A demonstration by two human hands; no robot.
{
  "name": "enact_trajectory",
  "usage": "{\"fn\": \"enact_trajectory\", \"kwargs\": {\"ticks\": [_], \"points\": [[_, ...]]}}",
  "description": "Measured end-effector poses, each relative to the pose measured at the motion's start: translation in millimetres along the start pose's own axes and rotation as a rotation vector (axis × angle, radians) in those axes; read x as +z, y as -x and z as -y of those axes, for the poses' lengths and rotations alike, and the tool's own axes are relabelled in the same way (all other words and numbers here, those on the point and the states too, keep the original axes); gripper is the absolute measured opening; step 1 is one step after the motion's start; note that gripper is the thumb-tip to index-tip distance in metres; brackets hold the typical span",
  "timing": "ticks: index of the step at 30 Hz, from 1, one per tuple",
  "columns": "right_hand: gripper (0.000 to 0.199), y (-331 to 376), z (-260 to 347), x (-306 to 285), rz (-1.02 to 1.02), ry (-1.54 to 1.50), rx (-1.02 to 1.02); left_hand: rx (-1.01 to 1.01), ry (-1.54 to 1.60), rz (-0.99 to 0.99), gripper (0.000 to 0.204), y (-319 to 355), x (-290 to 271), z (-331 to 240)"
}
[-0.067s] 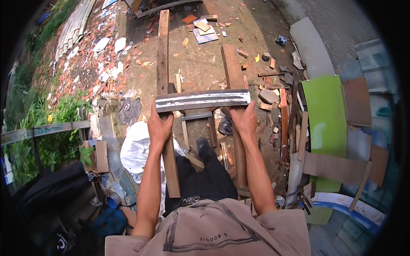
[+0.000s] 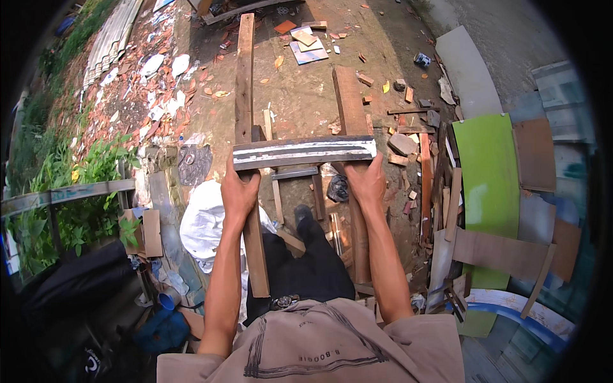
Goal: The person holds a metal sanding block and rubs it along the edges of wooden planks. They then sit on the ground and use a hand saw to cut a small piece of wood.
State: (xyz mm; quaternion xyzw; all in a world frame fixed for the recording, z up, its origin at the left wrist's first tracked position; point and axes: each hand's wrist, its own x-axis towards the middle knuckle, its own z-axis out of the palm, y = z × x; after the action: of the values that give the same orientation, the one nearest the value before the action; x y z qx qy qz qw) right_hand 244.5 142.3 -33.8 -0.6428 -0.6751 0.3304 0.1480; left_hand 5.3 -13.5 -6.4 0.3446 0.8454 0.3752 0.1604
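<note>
Two hands (image 2: pixel 240 196) (image 2: pixel 366 186) hold one white-striped crossbar (image 2: pixel 305 152) across two wooden beams (image 2: pixel 244 83) (image 2: pixel 349 102).

the person's left grip (image 2: pixel 241 193) and right grip (image 2: pixel 366 186) are closed around opposite ends of a dark wooden crossbar (image 2: pixel 305 152) streaked with white, which spans a left beam (image 2: pixel 244 83) and a right beam (image 2: pixel 349 99) reaching out over the dirt ground (image 2: pixel 290 89). a crumpled white bundle (image 2: pixel 203 223) lies left of the legs (image 2: pixel 310 268); a bright green panel (image 2: pixel 488 198) shows among boards (image 2: pixel 498 252) at the right.
</note>
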Motion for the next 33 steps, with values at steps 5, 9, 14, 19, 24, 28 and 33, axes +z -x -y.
{"fn": "enact_trajectory", "kwargs": {"ticks": [5,9,14,19,24,28,33], "points": [[0.070,5,0,0,0.002,-0.074,-0.016,-0.110,0.003,0.010,0.067,5,-4,-6],[0.069,-3,7,0,-0.047,-0.067,-0.025,-0.094,0.037,0.002,0.068,-5,1,-9],[0.064,-4,18,-2,-0.026,-0.122,0.054,-0.160,0.054,0.042,0.067,-7,0,-11],[0.066,-6,19,1,-0.049,-0.098,0.020,-0.194,0.057,0.062,0.073,-10,-2,-7],[0.068,-12,19,4,-0.070,-0.080,-0.030,-0.188,0.054,0.054,0.076,-16,-2,-13],[0.071,-11,21,3,-0.070,-0.112,-0.043,-0.228,0.093,0.068,0.076,-18,-3,-15],[0.073,-8,18,3,-0.071,-0.080,-0.064,-0.216,0.084,0.070,0.077,-19,-1,-10]]}}
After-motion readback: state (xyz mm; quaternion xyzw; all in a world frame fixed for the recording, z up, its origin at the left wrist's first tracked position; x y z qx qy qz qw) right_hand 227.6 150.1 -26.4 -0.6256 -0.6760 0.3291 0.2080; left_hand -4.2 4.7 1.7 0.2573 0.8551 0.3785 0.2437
